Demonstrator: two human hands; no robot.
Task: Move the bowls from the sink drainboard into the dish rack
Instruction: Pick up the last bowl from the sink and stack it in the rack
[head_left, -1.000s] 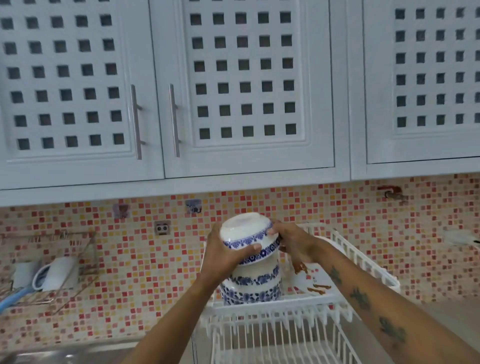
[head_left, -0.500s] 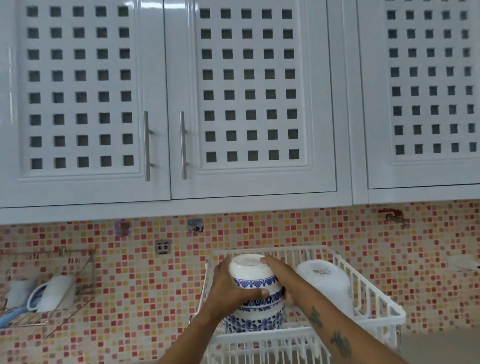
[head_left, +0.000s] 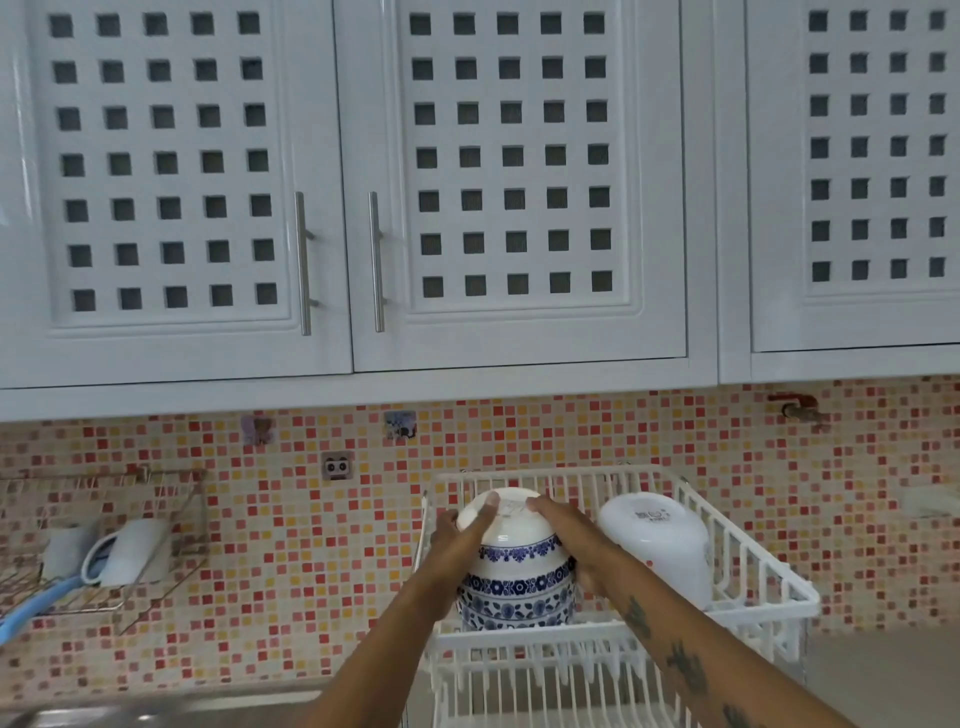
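Note:
A stack of upturned white bowls with blue flower bands (head_left: 517, 582) stands in the back left corner of the white wire dish rack (head_left: 763, 582). My left hand (head_left: 465, 535) presses on the top bowl's left side, fingers over its base. On the right side of that same bowl lies my right hand (head_left: 569, 535). Both hands hold the top bowl, which sits nested on the stack.
A plain white upturned bowl (head_left: 657, 540) rests in the rack to the right of the stack. A wire wall shelf (head_left: 104, 545) with a white cup hangs at left. The steel sink edge (head_left: 156, 709) shows at bottom left. White cupboards hang overhead.
The top bowl has come down from a tilted, raised position onto the stack. Both hands lowered with it and stayed on it.

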